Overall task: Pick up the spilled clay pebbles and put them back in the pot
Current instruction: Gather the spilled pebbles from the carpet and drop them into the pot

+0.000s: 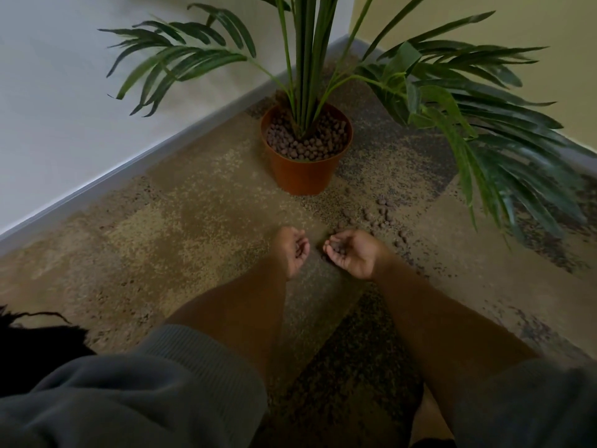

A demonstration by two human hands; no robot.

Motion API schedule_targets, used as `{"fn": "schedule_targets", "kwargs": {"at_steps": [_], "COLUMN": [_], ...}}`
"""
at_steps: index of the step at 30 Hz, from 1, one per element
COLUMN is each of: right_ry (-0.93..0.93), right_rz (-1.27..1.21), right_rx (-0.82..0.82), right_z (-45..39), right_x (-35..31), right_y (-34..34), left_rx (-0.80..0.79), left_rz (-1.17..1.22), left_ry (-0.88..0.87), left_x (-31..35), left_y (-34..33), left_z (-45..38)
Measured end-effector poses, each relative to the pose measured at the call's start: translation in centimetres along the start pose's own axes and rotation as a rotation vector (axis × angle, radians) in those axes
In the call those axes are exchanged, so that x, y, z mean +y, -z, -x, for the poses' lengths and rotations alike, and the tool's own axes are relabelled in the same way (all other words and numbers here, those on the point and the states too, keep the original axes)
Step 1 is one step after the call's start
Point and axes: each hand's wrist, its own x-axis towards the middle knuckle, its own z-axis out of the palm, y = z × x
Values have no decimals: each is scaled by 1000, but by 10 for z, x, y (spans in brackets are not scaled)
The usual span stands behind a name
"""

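Observation:
An orange pot (302,176) stands on the carpet in the room's corner, filled with brown clay pebbles around a palm's stems. Spilled clay pebbles (376,215) lie scattered on the carpet to the front right of the pot. My right hand (350,253) is palm up and cupped, with several pebbles resting in it. Beside it, a little apart, my left hand (294,250) is also curled palm up; a few dark pebbles seem to lie in its fingers. Both hands hover low over the carpet, in front of the pot.
Long green palm fronds (484,130) spread wide to the right and left above the floor. White wall and grey skirting (97,185) run along the left; a yellowish wall closes the right. Patterned brown carpet (193,221) lies all around.

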Motion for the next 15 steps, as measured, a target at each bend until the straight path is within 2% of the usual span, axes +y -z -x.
{"fn": "schedule_targets", "kwargs": {"at_steps": [6, 12, 15], "right_ry": [40, 139, 226], "right_rz": [-168, -337, -409], "right_rx": [-155, -330, -362], "right_z": [6, 25, 36], "right_x": [-10, -39, -58], "right_y": [-19, -60, -82], "left_rx": [55, -63, -131], "left_rz": [331, 646, 676], "left_ry": [25, -190, -282], "left_x": [19, 63, 88], "left_y": [3, -23, -38], "left_z": [3, 23, 38]}}
